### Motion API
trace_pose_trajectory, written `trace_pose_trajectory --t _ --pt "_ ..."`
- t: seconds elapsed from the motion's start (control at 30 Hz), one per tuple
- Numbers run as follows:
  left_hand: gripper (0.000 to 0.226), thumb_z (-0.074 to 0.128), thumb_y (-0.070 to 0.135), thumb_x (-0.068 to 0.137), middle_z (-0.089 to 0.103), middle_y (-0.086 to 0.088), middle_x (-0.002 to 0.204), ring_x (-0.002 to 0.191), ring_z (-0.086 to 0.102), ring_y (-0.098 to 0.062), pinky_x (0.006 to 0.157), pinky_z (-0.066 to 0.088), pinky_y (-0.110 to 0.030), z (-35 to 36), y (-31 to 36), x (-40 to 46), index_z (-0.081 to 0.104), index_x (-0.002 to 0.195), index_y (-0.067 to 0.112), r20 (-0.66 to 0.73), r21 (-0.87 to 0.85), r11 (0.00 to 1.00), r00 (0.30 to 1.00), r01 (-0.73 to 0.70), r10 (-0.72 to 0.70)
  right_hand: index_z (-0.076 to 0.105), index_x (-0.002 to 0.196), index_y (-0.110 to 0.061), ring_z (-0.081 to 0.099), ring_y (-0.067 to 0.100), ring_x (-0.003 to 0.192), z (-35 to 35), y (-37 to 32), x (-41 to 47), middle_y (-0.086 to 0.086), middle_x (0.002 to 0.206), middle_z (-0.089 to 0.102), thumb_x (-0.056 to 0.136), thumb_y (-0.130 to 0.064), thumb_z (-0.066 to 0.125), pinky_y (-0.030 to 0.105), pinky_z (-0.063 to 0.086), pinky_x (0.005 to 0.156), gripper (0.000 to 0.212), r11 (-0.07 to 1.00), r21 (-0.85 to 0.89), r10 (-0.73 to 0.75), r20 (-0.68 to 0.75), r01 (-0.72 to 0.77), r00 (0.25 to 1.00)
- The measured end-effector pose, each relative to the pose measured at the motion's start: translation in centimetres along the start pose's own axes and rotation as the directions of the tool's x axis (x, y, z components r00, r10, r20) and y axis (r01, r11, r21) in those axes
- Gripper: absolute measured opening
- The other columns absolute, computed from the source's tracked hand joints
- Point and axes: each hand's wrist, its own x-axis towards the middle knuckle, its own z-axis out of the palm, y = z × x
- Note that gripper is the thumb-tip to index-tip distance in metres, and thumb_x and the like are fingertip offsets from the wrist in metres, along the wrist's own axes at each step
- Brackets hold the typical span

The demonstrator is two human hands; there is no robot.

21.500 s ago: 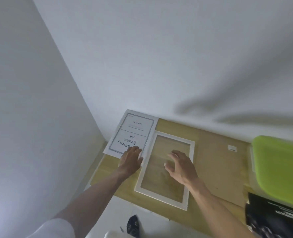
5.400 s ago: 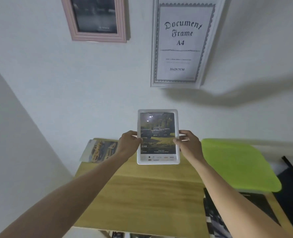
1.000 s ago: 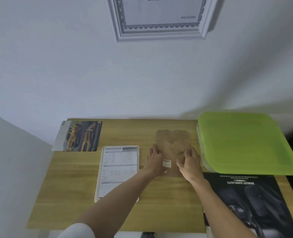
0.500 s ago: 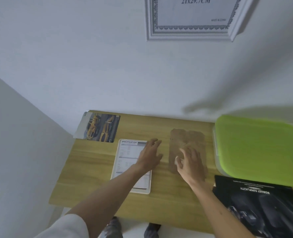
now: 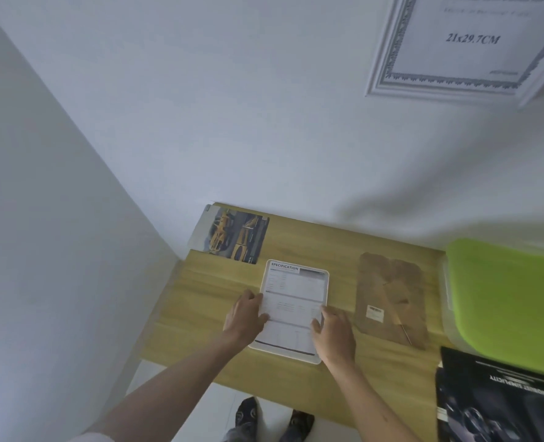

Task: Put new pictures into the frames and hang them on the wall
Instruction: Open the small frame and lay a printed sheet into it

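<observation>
A: What are the hands doing?

B: The left hand point(image 5: 246, 317) and right hand point(image 5: 332, 333) each pinch a side edge of the sheet point(image 5: 291, 309) lying in the small frame point(image 5: 288, 354) on the bench point(image 5: 197, 301); whether it's being lifted or laid, I can't tell

A: How far along?

B: One big frame point(image 5: 468, 46) hangs on the wall. The small one lies open, its backing point(image 5: 391, 298) just right of the right hand, a car picture point(image 5: 235, 237) beyond the left. Closing and hanging remain
</observation>
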Motion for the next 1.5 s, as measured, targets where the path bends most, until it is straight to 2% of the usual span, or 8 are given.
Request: trace_pose_trajectory --t 0.1,0.23,0.47,0.57,0.73,1.1,1.27,1.5 --pt "0.03 0.062 0.028 0.091 0.049 -0.002 0.113 0.094 0.058 -0.024 0.081 0.055 -0.041 0.4 -0.2 0.0 0.056 0.113 0.008 0.021 -0.036 0.999 1.0 -0.008 0.009 0.058 0.134 -0.013 0.056 0.026 0.122 0.7 -1.3 -0.3 0.009 0.132 0.059 0.095 -0.028 0.058 0.036 0.05 0.094 0.042 0.939 0.285 0.201 -0.004 -0.191 0.98" --pt "0.021 0.058 0.021 0.093 0.046 -0.002 0.109 0.089 0.058 -0.026 0.076 0.055 -0.042 0.5 -0.5 0.0 0.051 0.107 0.007 0.038 -0.044 0.999 0.999 -0.015 0.017 0.069 0.115 -0.014 0.064 0.025 0.097 -0.3 -2.9 -0.5 0.006 0.121 0.068 0.09 -0.023 0.068 0.029 0.045 0.076 0.027 0.795 0.513 0.384 -0.012 -0.324 0.923" --pt "0.043 0.058 0.034 0.093 0.046 -0.001 0.125 0.105 0.058 -0.025 0.08 0.052 -0.038 0.0 -0.8 -0.6 0.047 0.129 0.014 -0.02 -0.098 0.994 0.999 -0.044 0.042 0.067 0.088 -0.019 0.061 0.015 0.085 -0.9 -2.5 -1.3 -0.004 0.095 0.068 0.088 -0.023 0.072 0.027 0.041 0.064 0.006 0.75 0.615 0.359 -0.069 -0.244 0.931" --pt "0.048 0.058 0.037 0.093 0.048 -0.002 0.13 0.113 0.054 -0.023 0.083 0.052 -0.037 -0.4 -0.5 -0.5 0.046 0.135 0.016 -0.122 -0.226 0.972 0.992 -0.063 0.036 0.069 0.089 -0.02 0.065 0.015 0.088 -1.4 -2.3 -1.2 -0.004 0.095 0.071 0.085 -0.024 0.076 0.036 0.055 0.076 0.009 0.62 0.737 0.361 0.036 -0.268 0.932" --pt "0.021 0.063 0.022 0.092 0.07 0.005 0.094 0.088 0.068 -0.018 0.08 0.058 -0.038 -2.1 0.9 0.5 0.066 0.113 0.02 -0.074 -0.597 0.8 0.997 -0.053 0.011 0.067 0.098 -0.012 0.071 0.028 0.093 -3.5 -1.3 -1.6 0.007 0.1 0.073 0.086 -0.013 0.075 0.045 0.06 0.08 0.014 0.469 0.841 0.316 0.125 -0.269 0.94" --pt "0.008 0.067 0.011 0.086 0.072 -0.005 0.088 0.081 0.072 -0.021 0.072 0.061 -0.038 0.9 6.3 -1.4 0.068 0.092 0.016 0.166 -0.658 0.753 0.973 -0.009 0.157 0.068 0.096 -0.02 0.07 0.024 0.094 -5.4 6.6 -5.5 0.002 0.103 0.072 0.088 -0.013 0.071 0.051 0.057 0.087 0.012 0.607 0.757 0.371 0.0 -0.242 0.928" --pt "0.01 0.064 0.0 0.083 0.072 -0.02 0.092 0.071 0.074 -0.027 0.058 0.061 -0.039 3.9 11.1 -3.5 0.06 0.088 -0.009 0.332 -0.619 0.784 0.92 0.047 0.207 0.067 0.093 -0.022 0.068 0.023 0.093 -7.0 12.4 -8.1 0.001 0.1 0.071 0.087 -0.009 0.071 0.049 0.055 0.09 0.014 0.626 0.716 0.457 -0.016 -0.309 0.889" --pt "0.013 0.062 -0.007 0.084 0.073 -0.016 0.09 0.074 0.074 -0.027 0.064 0.062 -0.039 9.0 19.0 -6.5 0.06 0.077 0.005 0.404 -0.601 0.796 0.885 0.067 0.23 0.065 0.092 -0.02 0.066 0.021 0.09 -10.2 20.2 -10.2 0.002 0.097 0.071 0.088 -0.005 0.068 0.043 0.056 0.083 0.016 0.664 0.651 0.518 -0.044 -0.369 0.854"
